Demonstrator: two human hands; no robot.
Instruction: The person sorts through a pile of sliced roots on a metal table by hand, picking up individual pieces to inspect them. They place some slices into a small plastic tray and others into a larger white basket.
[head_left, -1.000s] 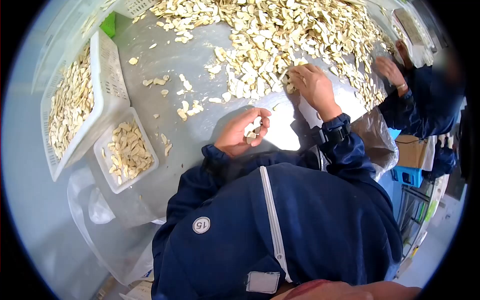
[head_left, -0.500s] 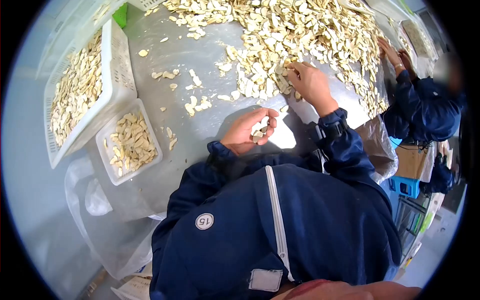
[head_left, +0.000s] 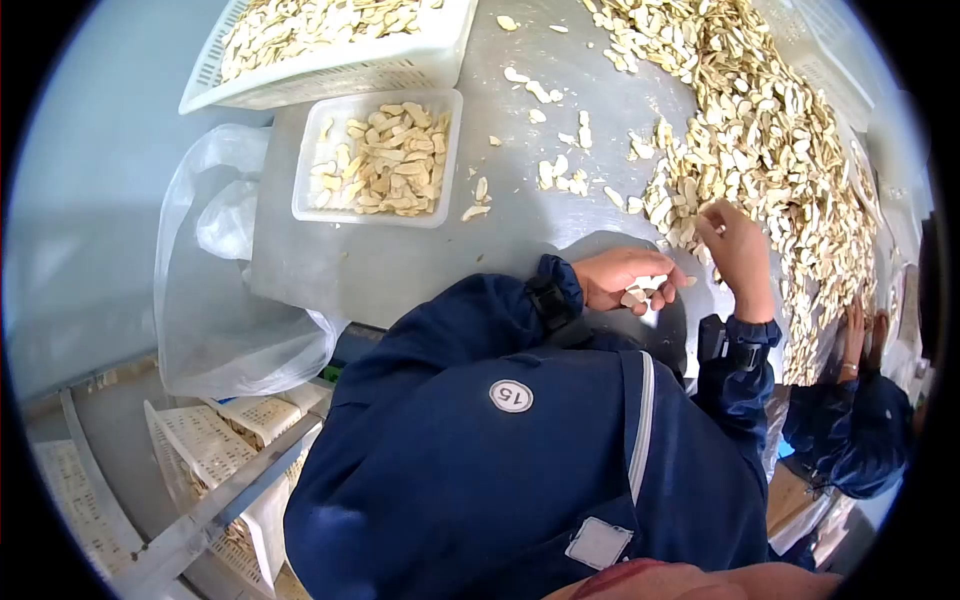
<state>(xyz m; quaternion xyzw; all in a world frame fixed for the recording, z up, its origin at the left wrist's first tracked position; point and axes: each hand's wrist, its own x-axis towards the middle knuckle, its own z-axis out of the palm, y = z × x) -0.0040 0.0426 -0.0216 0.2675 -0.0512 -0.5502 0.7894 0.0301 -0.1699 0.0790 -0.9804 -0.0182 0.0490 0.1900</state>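
Observation:
My left hand [head_left: 625, 280] is cupped over the metal table, fingers curled round several pale dried slices [head_left: 645, 287]. To its right, my right hand [head_left: 740, 255] reaches down to the near edge of a large pile of the same slices [head_left: 770, 150]. Its thumb and fingertips are pinched together among the slices; whether one is between them I cannot make out. A shallow white plastic tray [head_left: 302, 190] holding longer pale pieces [head_left: 400, 160] lies left of my hands.
Behind the tray stands a white perforated basket [head_left: 440, 65] full of slices. Loose slices [head_left: 562, 177] are scattered on the metal table [head_left: 520, 220]. A clear plastic bag [head_left: 230, 340] hangs at the left edge. Lower left are more baskets [head_left: 205, 440]. A co-worker's hands [head_left: 855, 335] touch the pile at right.
The view has swung left, so the table, tray and pile appear farther right and turned. My left hand still holds slices; my right hand remains at the pile's near edge.

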